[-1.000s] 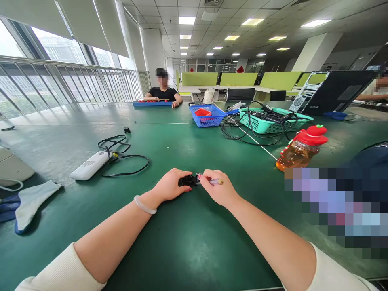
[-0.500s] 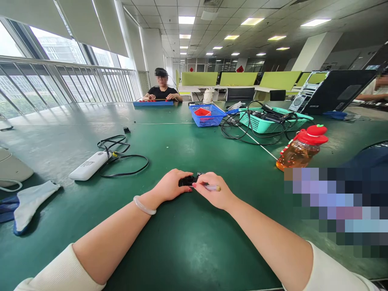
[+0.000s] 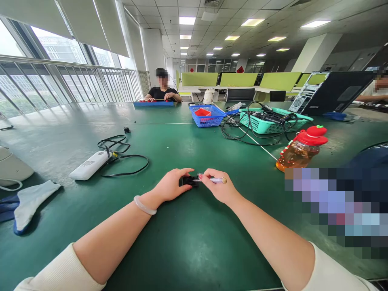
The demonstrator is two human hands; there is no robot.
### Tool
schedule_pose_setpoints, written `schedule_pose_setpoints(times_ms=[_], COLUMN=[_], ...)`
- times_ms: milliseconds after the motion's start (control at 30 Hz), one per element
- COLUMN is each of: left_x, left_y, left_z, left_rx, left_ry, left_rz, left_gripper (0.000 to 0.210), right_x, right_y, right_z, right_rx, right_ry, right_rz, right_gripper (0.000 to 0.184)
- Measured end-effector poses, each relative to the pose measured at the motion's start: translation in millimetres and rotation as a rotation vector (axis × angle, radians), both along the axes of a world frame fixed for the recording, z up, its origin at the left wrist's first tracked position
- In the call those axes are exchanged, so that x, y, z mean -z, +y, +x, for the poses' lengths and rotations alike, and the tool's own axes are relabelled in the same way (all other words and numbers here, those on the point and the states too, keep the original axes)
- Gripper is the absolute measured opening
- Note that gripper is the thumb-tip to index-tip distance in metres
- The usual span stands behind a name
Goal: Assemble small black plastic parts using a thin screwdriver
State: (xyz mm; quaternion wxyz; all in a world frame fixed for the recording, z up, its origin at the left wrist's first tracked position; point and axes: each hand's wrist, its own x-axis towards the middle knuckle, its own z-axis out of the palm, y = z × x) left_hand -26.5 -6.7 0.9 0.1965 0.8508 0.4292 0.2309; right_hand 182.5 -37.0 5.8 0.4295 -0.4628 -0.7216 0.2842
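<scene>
- A broad, glossy dark-green tabletop [image 3: 188, 250] fills the floor-side of this office, with a grey metal railing [image 3: 100, 83] and windows along the left and lime-green partitions [image 3: 236, 79] behind.
- Near the middle, the person's left hand [image 3: 169, 185] curls thumb and fingers around a small black part [image 3: 189, 182] lying on the green surface, pinching it from both sides.
- The right hand [image 3: 223, 190] pinches a slim, pale-handled pen-like tool [image 3: 216, 180], fingertips bunched; its thin tip reaches the part's right end — whether it touches, I cannot tell.
- Left of the hands, well apart: a white rounded power bank [image 3: 87, 166] beside a looped black cable, then a white-and-blue fabric glove [image 3: 32, 206].
- Right, also well apart: a red-lidded clear bottle [image 3: 300, 149] of amber liquid.
- Farther off, a blue plastic basket [image 3: 211, 120] and a teal plastic basket [image 3: 263, 127] heaped with black cords.
- Green surface runs between the forearms — the table's near edge shows at lower right.
</scene>
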Motion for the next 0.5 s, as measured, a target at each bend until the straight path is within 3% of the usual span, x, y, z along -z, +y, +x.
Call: schedule_pose_setpoints(times_ms=[100,200,333,500], left_x=[-0.4,1.7,7.4,7.5], left_y=[1,4,8,6], left_z=[-2,-4,-7,-8], left_rx=[0.021,-0.053,-0.255,-0.33], left_ry=[-0.131,-0.201,0.031,0.26], left_rz=[0.046,0.1,0.153,0.171], left_gripper=[0.047,0.04,0.039,0.035], right_x=[3.3,6.7,11.2,14.9], right_y=[8,18,28,30], right_z=[8,21,35,35], right_rx=[0.008,0.155,0.305,0.301], right_ry=[0.257,0.458,0.398,0.327], right_rz=[-0.064,-0.032,-0.081,-0.108], right_gripper=[0.044,0.046,0.045,0.047])
